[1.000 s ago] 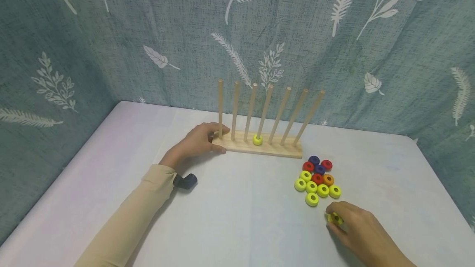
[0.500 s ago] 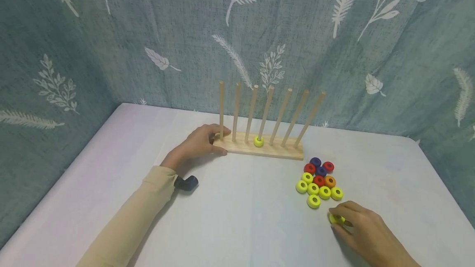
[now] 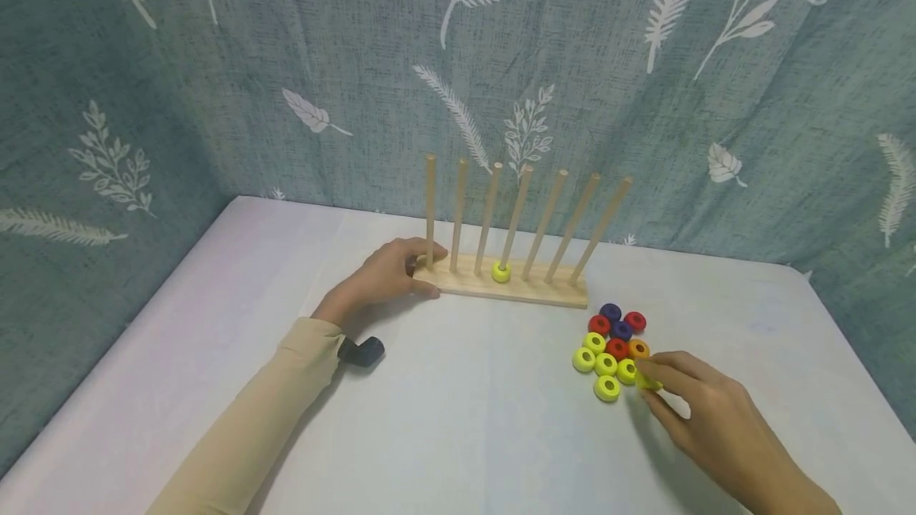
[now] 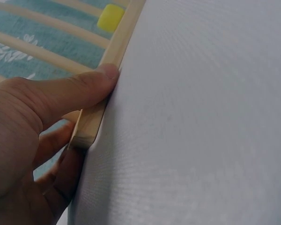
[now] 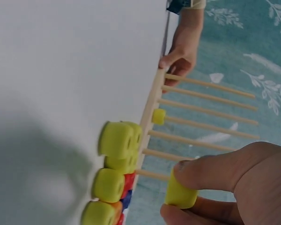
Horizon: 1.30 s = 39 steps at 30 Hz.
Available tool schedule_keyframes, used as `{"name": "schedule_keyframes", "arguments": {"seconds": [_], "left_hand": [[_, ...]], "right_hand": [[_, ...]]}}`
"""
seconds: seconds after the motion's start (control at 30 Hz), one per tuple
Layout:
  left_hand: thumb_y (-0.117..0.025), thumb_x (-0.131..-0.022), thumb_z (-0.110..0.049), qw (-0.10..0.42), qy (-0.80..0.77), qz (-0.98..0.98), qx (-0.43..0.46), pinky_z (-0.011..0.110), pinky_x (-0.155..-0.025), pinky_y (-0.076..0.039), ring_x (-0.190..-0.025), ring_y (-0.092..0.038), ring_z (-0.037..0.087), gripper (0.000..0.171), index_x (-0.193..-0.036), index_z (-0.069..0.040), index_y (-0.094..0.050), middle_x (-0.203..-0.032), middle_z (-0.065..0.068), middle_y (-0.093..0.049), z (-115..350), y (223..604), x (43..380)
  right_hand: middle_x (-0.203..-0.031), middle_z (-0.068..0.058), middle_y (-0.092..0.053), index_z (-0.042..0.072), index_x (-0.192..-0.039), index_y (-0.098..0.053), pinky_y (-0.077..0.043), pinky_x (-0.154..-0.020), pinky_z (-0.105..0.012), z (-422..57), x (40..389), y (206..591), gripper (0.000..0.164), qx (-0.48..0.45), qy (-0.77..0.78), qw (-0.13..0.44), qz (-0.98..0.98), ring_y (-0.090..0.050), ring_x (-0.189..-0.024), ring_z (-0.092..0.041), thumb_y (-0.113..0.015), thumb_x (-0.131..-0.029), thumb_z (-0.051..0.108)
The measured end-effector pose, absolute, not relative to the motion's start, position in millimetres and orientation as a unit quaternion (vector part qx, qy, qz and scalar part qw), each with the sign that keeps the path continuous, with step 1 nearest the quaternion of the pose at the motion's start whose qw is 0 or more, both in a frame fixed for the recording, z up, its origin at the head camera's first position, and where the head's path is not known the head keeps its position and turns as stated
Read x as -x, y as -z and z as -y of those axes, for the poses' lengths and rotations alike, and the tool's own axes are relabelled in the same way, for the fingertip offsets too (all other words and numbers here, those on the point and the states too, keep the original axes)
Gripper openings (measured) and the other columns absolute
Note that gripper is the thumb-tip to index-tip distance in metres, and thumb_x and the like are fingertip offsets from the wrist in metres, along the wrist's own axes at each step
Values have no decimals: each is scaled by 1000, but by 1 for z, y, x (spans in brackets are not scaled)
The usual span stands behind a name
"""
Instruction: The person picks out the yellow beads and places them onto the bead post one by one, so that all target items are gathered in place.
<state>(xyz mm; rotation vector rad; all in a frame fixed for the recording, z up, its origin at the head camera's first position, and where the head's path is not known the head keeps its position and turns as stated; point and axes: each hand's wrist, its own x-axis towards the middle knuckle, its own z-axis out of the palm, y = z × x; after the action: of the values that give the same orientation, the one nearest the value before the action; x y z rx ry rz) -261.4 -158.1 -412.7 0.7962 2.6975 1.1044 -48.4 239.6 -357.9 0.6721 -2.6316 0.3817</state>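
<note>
At the left end of a wooden base (image 3: 465,283) with several upright pegs, my left hand (image 3: 386,272) grips the board, thumb on the front edge and fingers behind. One yellow bead (image 3: 501,272) sits at the foot of the middle peg. My right hand (image 3: 723,412) pinches another yellow bead (image 5: 180,192) between thumb and fingers, raised off the table in the right wrist view. Just left of that hand lies a cluster of loose beads: yellow beads (image 3: 605,364), red beads (image 3: 617,349), dark blue beads (image 3: 611,312) and an orange bead (image 3: 639,350).
A white cloth covers the table (image 3: 444,420). Behind it hangs a green-blue curtain (image 3: 358,46) with white leaf prints, which also runs along the left side. A black wrist mount (image 3: 362,351) sticks out from the left sleeve (image 3: 258,412).
My right hand has lifted the pinched yellow bead from the table and moved it forward, toward the cluster. The left hand keeps its grip on the base.
</note>
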Motion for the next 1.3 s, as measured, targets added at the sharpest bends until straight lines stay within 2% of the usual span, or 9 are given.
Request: {"name": "schedule_keyframes", "arguments": {"seconds": [0.07, 0.2, 0.3, 0.43, 0.5, 0.57, 0.67, 1.17, 1.3], "left_hand": [[-90, -76, -22, 63, -363, -893, -259, 47, -98, -46, -123, -55, 27, 61, -132, -12, -66, -133, 4, -63, 158, 412, 261], [-90, -76, -22, 65, -364, -894, -254, 47, -97, -46, -120, -56, 26, 61, -131, -12, -66, -133, 3, -63, 158, 411, 260], [-90, -75, -21, 67, -367, -892, -254, 48, -97, -46, -120, -56, 27, 62, -131, -11, -66, -133, 5, -63, 157, 411, 260], [-90, -75, -21, 69, -374, -890, -252, 48, -99, -45, -123, -55, 27, 62, -131, -11, -66, -133, 5, -63, 157, 412, 261], [-90, -75, -20, 69, -376, -889, -252, 48, -99, -45, -124, -55, 27, 61, -131, -12, -66, -133, 5, -63, 157, 412, 261], [-90, -75, -19, 68, -377, -888, -254, 48, -100, -44, -125, -54, 27, 61, -131, -12, -66, -133, 5, -63, 157, 412, 261], [-90, -75, -19, 68, -375, -889, -253, 47, -101, -44, -125, -54, 27, 61, -131, -12, -66, -133, 4, -63, 157, 412, 261], [-89, -76, -21, 71, -370, -892, -249, 46, -99, -45, -123, -55, 26, 61, -132, -13, -66, -134, 4, -63, 157, 412, 261], [-89, -76, -20, 74, -373, -891, -249, 46, -101, -44, -125, -54, 26, 62, -133, -13, -65, -134, 4, -63, 157, 412, 261]], "right_hand": [[-101, -2, -68, 5, -105, -76, -58, -67, -35, -238, 52, 354, 45, -245, -140, 202, 938, -69, -84, -18, -90, -62, -1], [-106, -3, -68, 5, -110, -75, -58, -69, -36, -236, 59, 347, 38, -259, -144, 220, 929, -69, -87, -20, -69, -95, 40], [-107, -5, -69, 4, -111, -75, -57, -70, -37, -233, 63, 342, 37, -270, -144, 236, 922, -70, -89, -22, -69, -95, 37], [-107, -8, -69, 2, -111, -75, -57, -68, -38, -228, 68, 335, 49, -279, -141, 251, 916, -70, -89, -24, -87, -64, -4], [-108, -8, -69, 2, -111, -75, -57, -67, -37, -227, 71, 333, 34, -288, -141, 262, 910, -70, -89, -23, -85, -80, 13], [-108, -8, -69, 1, -111, -74, -57, -66, -37, -225, 74, 331, 35, -297, -145, 275, 903, -70, -89, -23, -70, -95, 32], [-108, -8, -69, 1, -112, -74, -56, -65, -37, -221, 78, 328, 60, -308, -155, 291, 892, -69, -89, -24, -37, -106, 48], [-113, -12, -67, 0, -120, -70, -55, -61, -38, -198, 98, 305, 41, -356, -182, 294, 868, -67, -91, -25, -51, -105, 33], [-115, -15, -67, -1, -121, -69, -54, -59, -38, -190, 103, 299, 37, -363, -176, 290, 868, -68, -93, -28, -75, -85, 2]]}}
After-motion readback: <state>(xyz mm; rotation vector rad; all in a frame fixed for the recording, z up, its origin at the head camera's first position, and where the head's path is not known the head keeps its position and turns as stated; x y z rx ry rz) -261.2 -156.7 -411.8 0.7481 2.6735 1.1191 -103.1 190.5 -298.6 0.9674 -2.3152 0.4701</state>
